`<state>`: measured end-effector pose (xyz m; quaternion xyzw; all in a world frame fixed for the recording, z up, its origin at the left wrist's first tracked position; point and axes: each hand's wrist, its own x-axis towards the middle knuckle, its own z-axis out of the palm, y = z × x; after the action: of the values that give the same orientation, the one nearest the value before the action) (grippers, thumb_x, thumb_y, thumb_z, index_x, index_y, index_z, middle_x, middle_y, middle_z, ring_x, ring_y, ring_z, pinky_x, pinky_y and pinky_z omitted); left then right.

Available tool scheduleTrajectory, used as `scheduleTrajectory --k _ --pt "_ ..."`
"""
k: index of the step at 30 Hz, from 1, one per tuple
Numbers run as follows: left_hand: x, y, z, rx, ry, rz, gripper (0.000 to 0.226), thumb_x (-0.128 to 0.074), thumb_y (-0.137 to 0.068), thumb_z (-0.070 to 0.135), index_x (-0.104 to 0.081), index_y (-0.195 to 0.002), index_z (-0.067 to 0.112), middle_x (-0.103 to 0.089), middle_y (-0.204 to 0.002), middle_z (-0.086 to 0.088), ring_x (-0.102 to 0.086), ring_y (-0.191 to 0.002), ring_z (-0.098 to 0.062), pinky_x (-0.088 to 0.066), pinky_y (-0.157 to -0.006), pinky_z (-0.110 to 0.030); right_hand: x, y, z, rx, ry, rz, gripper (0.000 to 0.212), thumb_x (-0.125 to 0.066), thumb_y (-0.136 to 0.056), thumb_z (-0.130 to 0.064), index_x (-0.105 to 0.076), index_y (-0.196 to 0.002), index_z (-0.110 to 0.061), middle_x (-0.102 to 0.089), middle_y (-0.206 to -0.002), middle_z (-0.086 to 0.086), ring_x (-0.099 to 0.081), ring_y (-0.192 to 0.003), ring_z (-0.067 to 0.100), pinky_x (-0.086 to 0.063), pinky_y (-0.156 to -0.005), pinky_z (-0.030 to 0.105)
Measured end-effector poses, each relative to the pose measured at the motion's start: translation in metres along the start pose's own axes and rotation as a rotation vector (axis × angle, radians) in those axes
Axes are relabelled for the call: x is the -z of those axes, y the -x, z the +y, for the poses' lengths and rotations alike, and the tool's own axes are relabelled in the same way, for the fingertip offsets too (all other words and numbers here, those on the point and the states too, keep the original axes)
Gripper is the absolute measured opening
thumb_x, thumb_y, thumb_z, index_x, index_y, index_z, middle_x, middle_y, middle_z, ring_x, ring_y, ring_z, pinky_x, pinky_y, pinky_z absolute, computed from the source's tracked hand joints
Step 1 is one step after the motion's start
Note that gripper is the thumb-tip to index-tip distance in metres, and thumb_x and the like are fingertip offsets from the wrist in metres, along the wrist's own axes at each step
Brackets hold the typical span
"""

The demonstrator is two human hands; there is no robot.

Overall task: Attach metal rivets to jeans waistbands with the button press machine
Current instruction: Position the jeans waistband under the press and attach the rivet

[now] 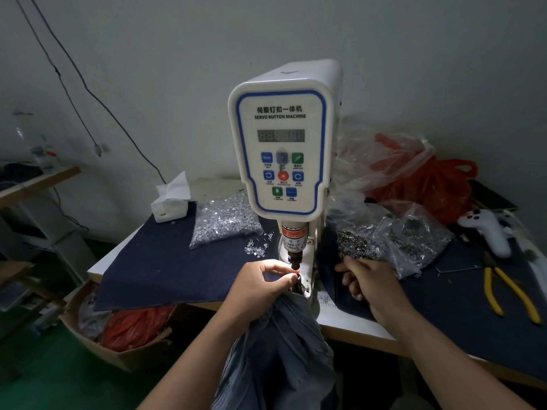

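Note:
The white servo button machine [281, 143] stands at the table's middle, its black punch [294, 255] pointing down at the lower die. Blue jeans [281, 344] hang from the die over the table's front edge. My left hand [260, 288] pinches the jeans' waistband right at the die, fingertips lit red under the punch. My right hand [370, 282] reaches into an open bag of dark metal rivets [358, 242] to the right of the machine, fingers curled among them; what they hold is hidden.
A clear bag of silver rivet parts [225, 218] and loose pieces lie left of the machine on dark cloth [165, 261], beside a tissue box [170, 202]. Yellow pliers [509, 294], a white controller [488, 229] and orange bags [423, 179] sit right. A cardboard box [118, 335] stands below left.

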<state>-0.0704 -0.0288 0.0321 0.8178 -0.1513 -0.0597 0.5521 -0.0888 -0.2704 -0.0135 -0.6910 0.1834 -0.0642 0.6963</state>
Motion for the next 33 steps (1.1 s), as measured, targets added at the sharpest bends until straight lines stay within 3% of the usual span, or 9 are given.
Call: scheduleTrajectory --k 8,10,13,15,18,22,27,30,33 --pt "0.009 0.009 -0.004 0.094 0.193 0.027 0.008 -0.070 -0.099 0.025 -0.076 -0.105 0.024 -0.079 -0.101 0.008 -0.073 -0.099 -0.005 -0.053 -0.085 -0.017 -0.003 0.037 -0.020 0.249 0.239 -0.048 0.024 -0.057 -0.102 -0.031 -0.076 -0.090 -0.020 -0.072 -0.073 -0.001 -0.057 -0.055 0.007 -0.045 -0.053 0.024" --pt "0.014 0.016 -0.003 0.102 0.269 -0.010 0.016 -0.072 -0.096 0.035 -0.076 -0.107 0.024 -0.078 -0.099 0.011 -0.071 -0.096 0.000 -0.051 -0.079 -0.013 -0.007 0.065 -0.029 0.351 0.267 -0.241 0.006 -0.069 -0.096 -0.028 -0.075 -0.094 -0.026 -0.074 -0.079 -0.009 -0.060 -0.060 -0.001 -0.046 -0.059 0.016" --pt "0.013 0.022 0.005 0.094 0.388 -0.099 0.037 -0.074 -0.085 0.048 -0.076 -0.111 0.022 -0.077 -0.099 0.009 -0.071 -0.094 -0.001 -0.051 -0.076 -0.011 -0.018 0.091 -0.037 0.363 0.669 -0.549 0.037 -0.079 -0.079 -0.052 -0.064 -0.112 -0.042 -0.071 -0.099 -0.023 -0.064 -0.082 -0.006 -0.044 -0.070 0.011" --pt "0.012 0.024 0.010 0.095 0.415 -0.153 0.041 -0.078 -0.085 0.053 -0.075 -0.112 0.022 -0.077 -0.100 0.005 -0.071 -0.093 -0.005 -0.053 -0.077 -0.016 -0.023 0.094 -0.045 0.354 0.799 -0.610 0.033 -0.070 -0.087 -0.058 -0.069 -0.107 -0.033 -0.072 -0.097 -0.014 -0.062 -0.081 -0.006 -0.048 -0.071 0.023" --pt "0.026 0.027 0.007 0.053 -0.019 -0.353 0.038 -0.076 -0.083 0.057 -0.073 -0.108 0.028 -0.077 -0.104 0.009 -0.071 -0.099 -0.004 -0.055 -0.084 -0.025 -0.013 0.090 -0.059 0.204 0.382 -0.583 0.035 -0.060 -0.100 -0.041 -0.075 -0.106 -0.010 -0.077 -0.104 0.011 -0.067 -0.094 0.011 -0.053 -0.091 0.044" --pt "0.041 0.028 -0.002 0.146 -0.195 -0.698 0.033 -0.083 -0.082 0.045 -0.078 -0.105 0.021 -0.080 -0.110 0.001 -0.074 -0.106 -0.016 -0.058 -0.101 -0.043 -0.011 0.085 -0.057 0.000 0.041 -0.607 0.036 -0.061 -0.097 -0.038 -0.078 -0.106 -0.007 -0.075 -0.110 0.019 -0.072 -0.105 0.031 -0.057 -0.088 0.036" --pt "0.029 0.032 -0.017 0.165 0.513 -0.522 0.038 -0.068 -0.100 0.026 -0.067 -0.133 0.006 -0.066 -0.135 -0.023 -0.063 -0.126 -0.034 -0.048 -0.112 -0.048 -0.006 0.072 -0.062 -0.090 0.298 -0.626 0.059 -0.066 -0.087 -0.064 -0.076 -0.095 -0.005 -0.078 -0.094 0.005 -0.072 -0.086 0.016 -0.055 -0.074 0.024" --pt "0.016 0.034 -0.017 0.147 0.489 -0.365 0.031 -0.065 -0.101 0.030 -0.069 -0.121 0.007 -0.071 -0.121 -0.020 -0.065 -0.116 -0.028 -0.052 -0.104 -0.042 0.005 0.070 -0.064 -0.024 0.741 -0.795 0.041 -0.073 -0.076 -0.068 -0.074 -0.079 -0.027 -0.070 -0.073 -0.014 -0.060 -0.065 0.000 -0.043 -0.063 0.012" --pt "0.005 0.034 -0.018 0.145 0.367 -0.169 0.023 -0.056 -0.108 0.023 -0.068 -0.115 0.005 -0.073 -0.114 -0.023 -0.069 -0.107 -0.027 -0.054 -0.097 -0.042 0.012 0.066 -0.061 -0.023 0.694 -0.822 0.020 -0.075 -0.085 -0.051 -0.076 -0.094 -0.033 -0.076 -0.091 -0.012 -0.068 -0.081 0.002 -0.046 -0.071 0.010"
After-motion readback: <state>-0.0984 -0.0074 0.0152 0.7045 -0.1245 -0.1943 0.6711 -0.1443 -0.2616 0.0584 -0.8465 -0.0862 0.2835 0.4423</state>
